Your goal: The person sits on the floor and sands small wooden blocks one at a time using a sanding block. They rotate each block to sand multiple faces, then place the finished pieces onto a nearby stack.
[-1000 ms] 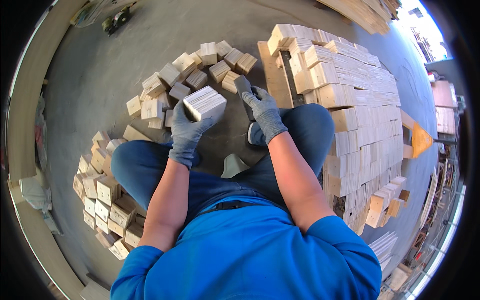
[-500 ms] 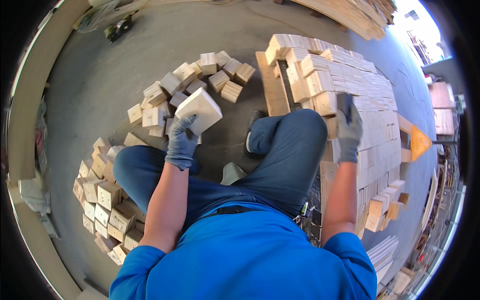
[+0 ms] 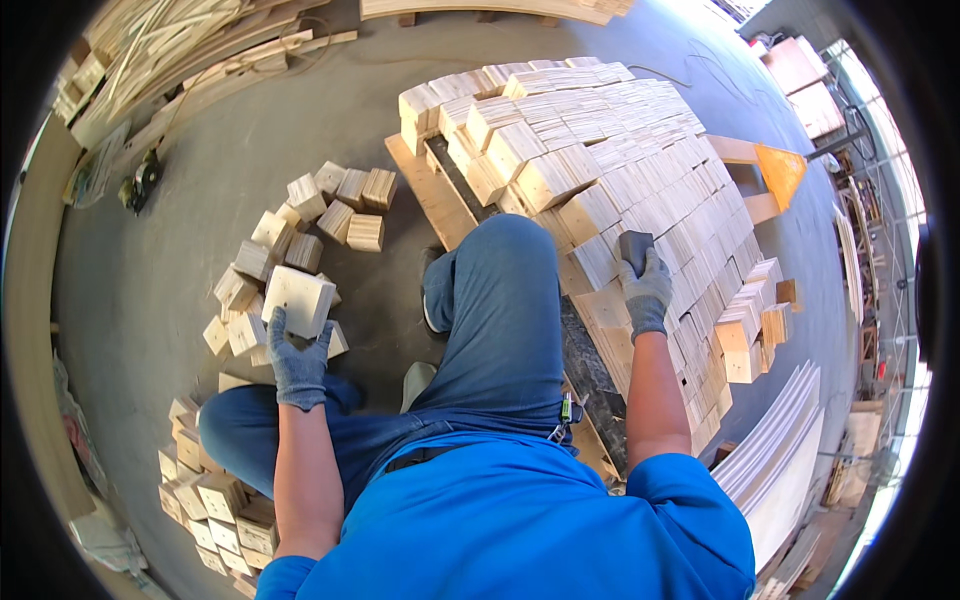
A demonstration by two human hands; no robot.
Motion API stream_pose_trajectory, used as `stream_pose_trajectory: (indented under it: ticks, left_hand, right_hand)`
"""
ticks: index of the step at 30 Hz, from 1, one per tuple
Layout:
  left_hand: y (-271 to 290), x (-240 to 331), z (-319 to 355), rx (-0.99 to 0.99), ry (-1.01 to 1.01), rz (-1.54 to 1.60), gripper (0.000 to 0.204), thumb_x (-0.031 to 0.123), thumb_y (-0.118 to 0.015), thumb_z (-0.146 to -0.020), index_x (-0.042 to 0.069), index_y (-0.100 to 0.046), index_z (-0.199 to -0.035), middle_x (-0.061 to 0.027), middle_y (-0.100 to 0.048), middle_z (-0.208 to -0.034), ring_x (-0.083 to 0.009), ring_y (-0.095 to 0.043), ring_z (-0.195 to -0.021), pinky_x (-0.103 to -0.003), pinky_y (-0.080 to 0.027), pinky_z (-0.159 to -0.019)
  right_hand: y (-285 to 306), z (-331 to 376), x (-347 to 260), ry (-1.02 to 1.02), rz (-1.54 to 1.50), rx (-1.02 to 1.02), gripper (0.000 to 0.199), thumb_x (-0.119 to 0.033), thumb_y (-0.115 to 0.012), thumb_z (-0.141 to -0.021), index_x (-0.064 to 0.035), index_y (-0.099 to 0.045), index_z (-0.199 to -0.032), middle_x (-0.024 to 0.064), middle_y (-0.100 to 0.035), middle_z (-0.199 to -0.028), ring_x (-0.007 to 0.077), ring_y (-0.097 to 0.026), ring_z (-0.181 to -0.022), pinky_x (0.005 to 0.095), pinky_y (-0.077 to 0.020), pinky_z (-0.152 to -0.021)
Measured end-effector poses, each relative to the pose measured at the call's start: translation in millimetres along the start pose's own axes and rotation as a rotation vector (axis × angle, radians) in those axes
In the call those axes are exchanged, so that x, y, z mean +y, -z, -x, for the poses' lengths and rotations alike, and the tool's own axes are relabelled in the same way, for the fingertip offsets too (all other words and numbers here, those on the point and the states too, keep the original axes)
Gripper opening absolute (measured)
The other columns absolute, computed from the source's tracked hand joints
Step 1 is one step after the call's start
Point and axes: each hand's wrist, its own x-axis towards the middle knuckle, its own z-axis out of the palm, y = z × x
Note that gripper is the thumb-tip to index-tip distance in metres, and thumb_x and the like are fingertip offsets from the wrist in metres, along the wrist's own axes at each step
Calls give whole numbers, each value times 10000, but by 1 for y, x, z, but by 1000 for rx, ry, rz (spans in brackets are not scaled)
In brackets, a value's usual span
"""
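My left hand [image 3: 299, 365], in a grey glove, has its thumb and fingers at the lower edges of a pale square wooden block [image 3: 296, 299]. The block sits low over a heap of loose wooden blocks [image 3: 246, 285] on the floor, and I cannot tell whether it rests on them. My right hand [image 3: 648, 290], also gloved, is closed round a small dark grey block [image 3: 636, 246] that looks like a sanding block. It is over the near side of a large stack of tightly packed wooden blocks [image 3: 640, 160].
Another heap of blocks [image 3: 215, 510] lies beside my left knee. The stack rests on a wooden base [image 3: 432, 192]; an orange pallet-jack-like frame [image 3: 780, 177] pokes out beyond it. Thin boards [image 3: 770, 455] lean at the right. Timber offcuts [image 3: 200, 60] lie at far left.
The view has swung to the right. My left hand has lowered the wooden block toward the loose heap. My right hand still holds the dark block and has shifted over the stack.
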Motion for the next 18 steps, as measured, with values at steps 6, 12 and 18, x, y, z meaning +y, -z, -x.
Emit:
stream_pose_trajectory:
  ticks: [6, 12, 18]
  left_hand:
    - [9, -5, -8, 2, 37, -82, 519, 270, -705, -967, 106, -562, -1439, -96, -641, -1338, -299, -606, -1263, -536, -503, -1050]
    - [-17, -8, 5, -358, -204, -433, 729, 80, -797, -814, -22, -504, -1474, -129, -666, -1307, -262, -664, -1182, -397, -541, -1039]
    - [-54, -12, 34, -460, -233, -708, 846, 33, -873, -649, 34, -520, -1417, -99, -667, -1289, -233, -654, -1193, -380, -548, -1020]
  right_hand:
    - [44, -13, -47, 3, -129, 30, 846, -529, -755, -855, -45, -528, -1510, 287, -531, -1512, 471, -530, -1366, 526, -419, -1151]
    - [93, -17, -174, 420, -583, -206, 845, -400, -816, -819, 32, -520, -1482, 278, -603, -1434, 412, -587, -1326, 447, -458, -1145]
    - [87, 53, -314, 1175, -591, -563, 1018, -441, -862, -774, 40, -415, -1552, 276, -497, -1540, 424, -477, -1428, 457, -366, -1215]
